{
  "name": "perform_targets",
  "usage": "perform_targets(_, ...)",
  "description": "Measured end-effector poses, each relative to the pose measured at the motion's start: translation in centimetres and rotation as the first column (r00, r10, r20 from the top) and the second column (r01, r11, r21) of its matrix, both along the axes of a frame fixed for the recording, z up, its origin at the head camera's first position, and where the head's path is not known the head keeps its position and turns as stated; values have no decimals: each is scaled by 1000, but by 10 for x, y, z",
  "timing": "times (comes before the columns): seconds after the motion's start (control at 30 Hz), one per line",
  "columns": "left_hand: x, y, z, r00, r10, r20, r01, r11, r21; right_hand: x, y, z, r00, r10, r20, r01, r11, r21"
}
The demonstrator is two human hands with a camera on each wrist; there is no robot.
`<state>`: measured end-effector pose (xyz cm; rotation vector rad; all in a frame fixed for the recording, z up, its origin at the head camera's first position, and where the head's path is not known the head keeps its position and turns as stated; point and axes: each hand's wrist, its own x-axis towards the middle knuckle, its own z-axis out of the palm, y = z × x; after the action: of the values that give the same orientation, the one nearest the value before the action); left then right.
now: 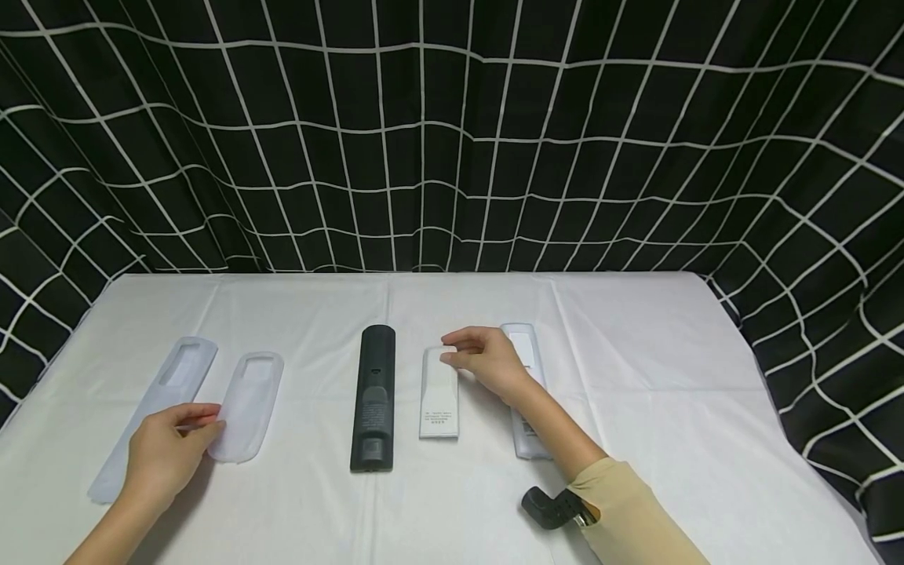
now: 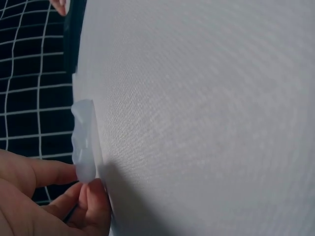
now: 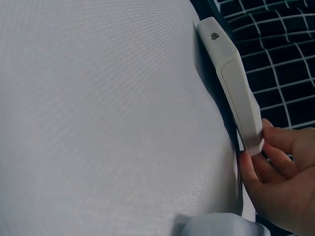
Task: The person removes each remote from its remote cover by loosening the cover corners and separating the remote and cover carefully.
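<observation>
My left hand (image 1: pixel 165 451) pinches the lower left edge of a translucent silicone remote cover (image 1: pixel 247 408), which has a window near its far end. The left wrist view shows that cover (image 2: pixel 83 142) edge-on between thumb and fingers. Further right, my right hand (image 1: pixel 487 361) grips the far end of a white remote control (image 1: pixel 439 392), lying back side up with small print near its close end. In the right wrist view the thumb and fingers hold the end of this remote (image 3: pixel 238 93), and a small hole shows in its opposite end.
A longer translucent cover (image 1: pixel 151 408) lies left of the held one. Between the hands is a dark remote control (image 1: pixel 373 400), back up. A remote in a translucent cover (image 1: pixel 526 439) lies partly under my right forearm. A black gridded curtain (image 1: pixel 452 157) hangs behind the white-clothed table (image 1: pixel 311 502).
</observation>
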<state>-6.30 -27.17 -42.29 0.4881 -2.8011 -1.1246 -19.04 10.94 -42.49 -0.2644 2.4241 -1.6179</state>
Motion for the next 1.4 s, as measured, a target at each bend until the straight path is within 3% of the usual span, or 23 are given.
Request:
perform_targets(0.4,2,0,1,1000,-13,-3,13,1000,-5,0,2,0,1000,-9,-1,9,999,35)
perform_targets(0.73,4,3,10,996,5,-91,-6,1000,-9,1,8,8,999,-12,34,12,1000,-14)
perform_targets(0.97,2,8,13,991,-8,-131,17,998,68,3,18,13,1000,-4,18,5,1000,-18)
perform_targets(1.4,-2,21,19,996,-44,-75,55,988,147,9,43,26,1000,-23,-11,23,1000,-7)
